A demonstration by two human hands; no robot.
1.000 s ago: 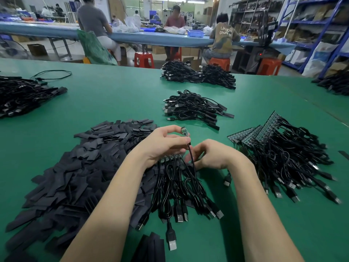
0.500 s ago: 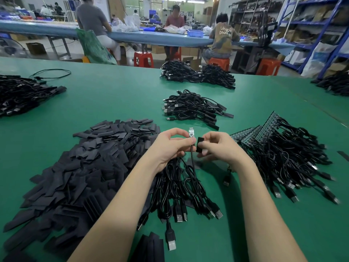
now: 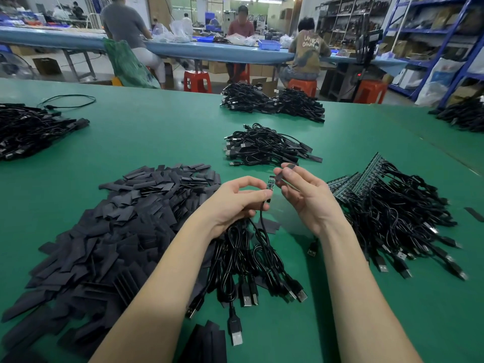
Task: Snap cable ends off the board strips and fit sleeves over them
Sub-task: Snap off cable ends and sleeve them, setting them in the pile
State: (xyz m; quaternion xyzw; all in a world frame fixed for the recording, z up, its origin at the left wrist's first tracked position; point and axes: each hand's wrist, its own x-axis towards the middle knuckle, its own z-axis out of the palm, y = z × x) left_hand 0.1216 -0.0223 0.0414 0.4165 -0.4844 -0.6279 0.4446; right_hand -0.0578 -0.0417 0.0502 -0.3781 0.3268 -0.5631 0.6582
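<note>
Two hands meet above the green table (image 3: 162, 142). Left hand (image 3: 237, 199) pinches a small board-tipped cable end (image 3: 270, 183), upright; right hand (image 3: 305, 195) pinches a black sleeve (image 3: 284, 172) just beside it. Loose sleeves (image 3: 117, 226) lie heaped at left, board strips (image 3: 366, 174) at right.

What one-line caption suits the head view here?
Left hand holds a cable's small board end upright while right hand brings a black sleeve beside it, over a green table.

We saw a green table (image 3: 157, 132) bearing a sleeve heap (image 3: 104, 231) toward its left edge, cable bundles (image 3: 264, 148), and board strips (image 3: 366, 176) rightward.
</note>
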